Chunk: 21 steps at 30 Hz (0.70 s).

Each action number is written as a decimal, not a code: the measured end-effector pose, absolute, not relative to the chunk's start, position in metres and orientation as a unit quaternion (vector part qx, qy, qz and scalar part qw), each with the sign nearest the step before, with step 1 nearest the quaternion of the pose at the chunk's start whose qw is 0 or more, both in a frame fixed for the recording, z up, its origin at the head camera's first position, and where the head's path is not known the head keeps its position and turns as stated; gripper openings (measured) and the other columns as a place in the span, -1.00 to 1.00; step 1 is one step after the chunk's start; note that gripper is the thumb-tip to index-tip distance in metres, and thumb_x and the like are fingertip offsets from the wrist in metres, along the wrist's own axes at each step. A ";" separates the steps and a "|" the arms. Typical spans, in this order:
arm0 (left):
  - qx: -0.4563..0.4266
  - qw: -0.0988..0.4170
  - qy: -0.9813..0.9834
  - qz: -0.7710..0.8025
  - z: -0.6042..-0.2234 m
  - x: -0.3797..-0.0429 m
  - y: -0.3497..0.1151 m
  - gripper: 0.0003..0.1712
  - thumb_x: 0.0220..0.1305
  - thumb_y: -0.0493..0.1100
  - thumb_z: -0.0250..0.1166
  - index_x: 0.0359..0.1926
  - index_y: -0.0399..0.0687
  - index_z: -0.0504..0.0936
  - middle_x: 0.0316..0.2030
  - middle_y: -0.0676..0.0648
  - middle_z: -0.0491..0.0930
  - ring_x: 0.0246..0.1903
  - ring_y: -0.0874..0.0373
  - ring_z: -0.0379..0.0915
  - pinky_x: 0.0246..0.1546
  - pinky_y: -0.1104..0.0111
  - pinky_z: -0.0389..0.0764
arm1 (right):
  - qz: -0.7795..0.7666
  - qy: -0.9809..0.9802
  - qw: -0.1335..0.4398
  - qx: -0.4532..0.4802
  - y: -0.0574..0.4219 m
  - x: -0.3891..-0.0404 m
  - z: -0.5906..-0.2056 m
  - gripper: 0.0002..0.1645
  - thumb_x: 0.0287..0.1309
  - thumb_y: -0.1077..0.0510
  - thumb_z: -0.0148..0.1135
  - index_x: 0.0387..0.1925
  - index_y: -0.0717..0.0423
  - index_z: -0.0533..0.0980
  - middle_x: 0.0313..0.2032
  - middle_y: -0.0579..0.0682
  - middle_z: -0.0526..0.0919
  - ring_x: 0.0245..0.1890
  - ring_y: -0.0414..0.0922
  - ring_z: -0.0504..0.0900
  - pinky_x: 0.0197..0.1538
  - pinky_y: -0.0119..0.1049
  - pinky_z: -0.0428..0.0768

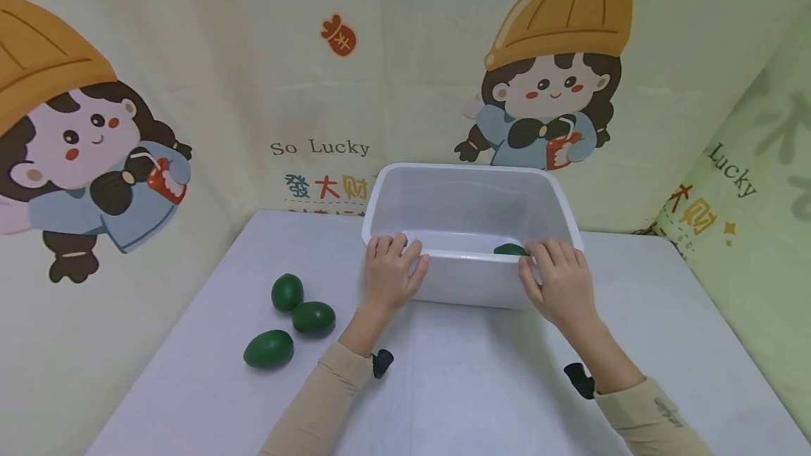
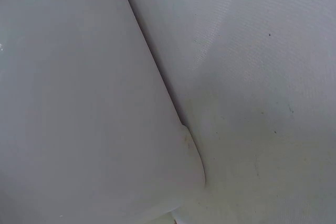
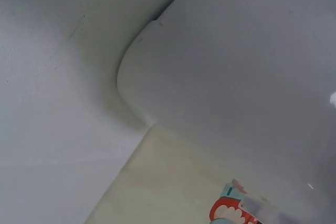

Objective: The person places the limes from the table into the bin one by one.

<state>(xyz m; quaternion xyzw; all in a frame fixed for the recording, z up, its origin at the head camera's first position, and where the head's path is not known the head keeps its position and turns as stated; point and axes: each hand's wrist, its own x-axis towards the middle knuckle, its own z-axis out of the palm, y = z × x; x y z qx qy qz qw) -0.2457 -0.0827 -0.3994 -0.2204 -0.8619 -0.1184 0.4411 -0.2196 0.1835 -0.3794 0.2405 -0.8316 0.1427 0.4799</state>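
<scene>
A white plastic bin [image 1: 469,283] stands at the back of the table, its open top tilted toward me. My left hand [image 1: 389,273] grips the near rim at the left corner, fingers curled over the edge and thumb on the outer wall. At the right corner my right hand [image 1: 560,283] holds the same rim in a like way. Inside, close to the right fingers, a smooth dark green oval fruit [image 1: 510,250] shows partly above the rim. Both wrist views are filled mostly by the bin's wall [image 2: 89,103], with no fingers visible.
Left of the bin, three green oval fruits [image 1: 288,293], [image 1: 313,318], [image 1: 269,349] lie close together on the white-covered table [image 1: 456,385]. A printed cloth [image 1: 418,90] hangs right behind the bin and along both sides.
</scene>
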 end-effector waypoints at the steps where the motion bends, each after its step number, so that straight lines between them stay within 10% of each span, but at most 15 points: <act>1: -0.220 0.442 -0.861 -0.117 -0.399 -0.246 -0.083 -0.49 0.32 0.11 -0.30 -0.38 0.02 0.53 -0.44 -0.03 0.41 -0.34 0.02 0.27 -0.17 0.16 0.26 | 0.145 -0.829 0.484 0.240 0.183 -0.220 -0.380 -0.58 0.19 0.01 -0.16 -0.38 0.27 0.46 -0.44 0.16 0.48 -0.44 0.13 0.41 -0.37 -0.04 0.33; 21: -0.220 0.454 -0.856 -0.112 -0.400 -0.245 -0.082 -0.53 0.31 0.09 -0.26 -0.40 0.01 0.52 -0.45 -0.03 0.40 -0.36 0.02 0.26 -0.18 0.17 0.25 | 0.159 -0.833 0.489 0.203 0.174 -0.224 -0.390 -0.67 0.09 0.06 -0.17 -0.43 0.26 0.40 -0.45 0.15 0.40 -0.44 0.14 0.31 -0.40 -0.07 0.23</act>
